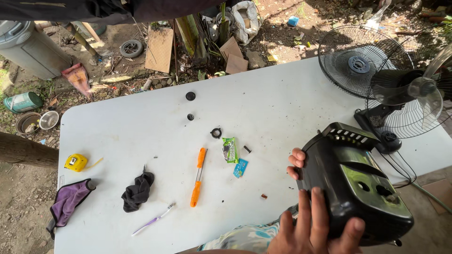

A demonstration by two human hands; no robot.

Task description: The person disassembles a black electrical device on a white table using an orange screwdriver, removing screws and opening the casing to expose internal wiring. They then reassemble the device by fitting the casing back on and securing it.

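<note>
I hold a black plastic fan housing (358, 188) with vent slots and round holes over the near right part of the white table (263, 103). My left hand (313, 226) lies flat on its near side, fingers pointing up and thumb spread to the right. Only the fingertips of my right hand (296, 163) show, curled around the housing's left edge from underneath. Just behind the housing stands an electric fan (376, 80) with wire grilles and a clear blade.
An orange screwdriver (198, 176), green packet (230, 149), blue packet (240, 167), small black ring parts (216, 132), dark rag (137, 190), toothbrush (153, 219), purple cloth (68, 200) and yellow tape measure (75, 162) lie on the table. Beyond it is littered dirt ground.
</note>
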